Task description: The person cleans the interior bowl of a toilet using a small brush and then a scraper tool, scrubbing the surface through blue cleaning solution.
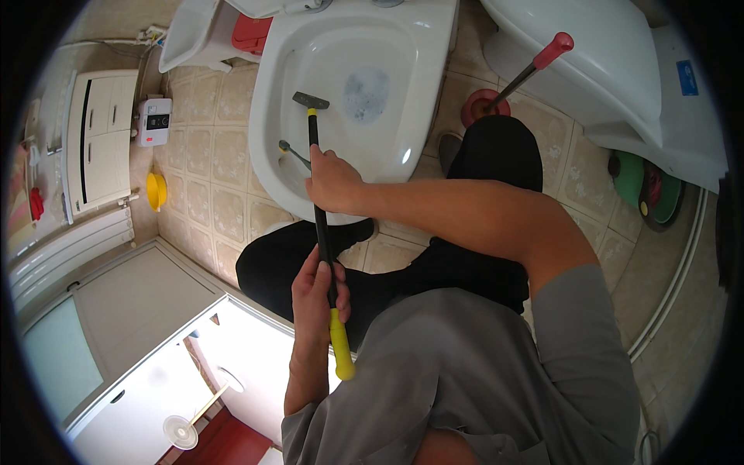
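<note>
I grip a long-handled scraper with both hands; it has a black shaft (323, 235), a flat grey head (311, 100) and a yellow end grip (341, 349). My left hand (317, 288) is closed round the lower shaft, just above the yellow part. Farther up, my right hand (337, 181) holds the shaft below the head. The head is over a white washbasin (401, 145), where foamy water (366, 95) lies round the drain. A small toothbrush-like brush (285, 146) extends from beside my right hand over the basin's left side; whether that hand holds it is unclear.
A red plunger (485, 107) stands on the tiled floor between the basin and a white toilet (572, 64). To the left are a yellow tub (156, 192), a white cabinet (104, 142) and a radiator (75, 250). A green container (628, 168) is at the right.
</note>
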`<state>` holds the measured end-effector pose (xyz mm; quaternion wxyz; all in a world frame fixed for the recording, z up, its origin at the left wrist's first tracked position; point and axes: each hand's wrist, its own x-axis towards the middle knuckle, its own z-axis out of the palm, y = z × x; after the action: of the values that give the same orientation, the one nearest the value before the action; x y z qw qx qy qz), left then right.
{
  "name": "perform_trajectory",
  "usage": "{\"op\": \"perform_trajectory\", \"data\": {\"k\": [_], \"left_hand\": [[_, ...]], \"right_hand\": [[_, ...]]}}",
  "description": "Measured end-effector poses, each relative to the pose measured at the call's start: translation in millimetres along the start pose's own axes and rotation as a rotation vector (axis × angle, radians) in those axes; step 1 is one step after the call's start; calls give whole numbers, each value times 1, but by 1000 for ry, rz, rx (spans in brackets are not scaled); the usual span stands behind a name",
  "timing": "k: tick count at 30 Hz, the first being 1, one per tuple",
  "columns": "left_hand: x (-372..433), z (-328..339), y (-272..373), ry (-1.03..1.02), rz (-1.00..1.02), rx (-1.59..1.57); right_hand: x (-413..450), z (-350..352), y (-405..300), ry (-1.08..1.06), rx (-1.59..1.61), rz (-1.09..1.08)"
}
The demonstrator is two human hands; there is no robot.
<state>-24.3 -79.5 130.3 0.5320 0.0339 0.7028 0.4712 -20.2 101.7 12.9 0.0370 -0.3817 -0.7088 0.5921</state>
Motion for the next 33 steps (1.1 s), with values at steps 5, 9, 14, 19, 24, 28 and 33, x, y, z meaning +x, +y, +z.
{"op": "perform_trajectory", "data": {"k": [5, 9, 14, 19, 24, 28, 33], "left_hand": [[-5, -3, -5, 7, -5, 9], [2, -1, 0, -37, 15, -4], [-7, 1, -2, 11, -3, 34], [-4, 0, 0, 5, -7, 29], [2, 0, 1, -14, 8, 9], [-8, -4, 0, 10, -15, 37], [1, -2, 3, -24, -6, 4]], "right_hand": [[-4, 3, 3, -23, 12, -25], [3, -1, 0, -26, -26, 7], [-5, 5, 3, 15, 32, -13], [0, 3, 3, -16, -24, -3], [1, 1, 0, 12, 1, 3], [-8, 7, 3, -11, 6, -5], [5, 3, 2, -15, -26, 8]]}}
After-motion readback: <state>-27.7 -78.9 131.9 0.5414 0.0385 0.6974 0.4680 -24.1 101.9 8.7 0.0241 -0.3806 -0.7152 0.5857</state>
